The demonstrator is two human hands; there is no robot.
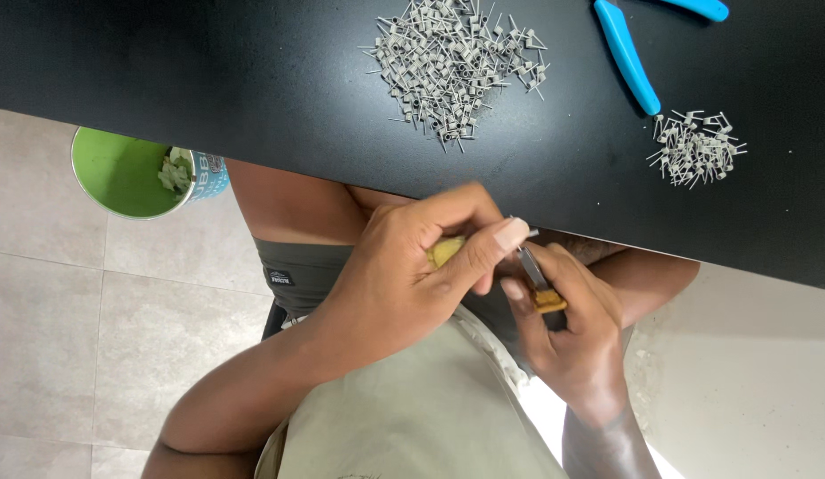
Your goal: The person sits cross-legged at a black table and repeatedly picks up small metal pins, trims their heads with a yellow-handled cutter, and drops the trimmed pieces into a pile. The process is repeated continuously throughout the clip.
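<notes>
Both hands meet just below the near edge of the black table (253, 89), over my lap. My left hand (412, 266) is closed around a small yellowish piece (443, 252), and its thumb presses toward the right hand. My right hand (577, 333) grips a small metal tool with a yellow-brown handle (538, 286). The tool's tip points up at the left thumb, where a tiny grey wire end (530, 233) shows. What sits between the fingertips is mostly hidden.
A large heap of small grey wire coils (457, 66) lies on the table at the back, and a smaller heap (696, 146) at the right. Blue-handled pliers (625, 55) lie between them. A green cup with leaves (133, 173) stands on the tiled floor at the left.
</notes>
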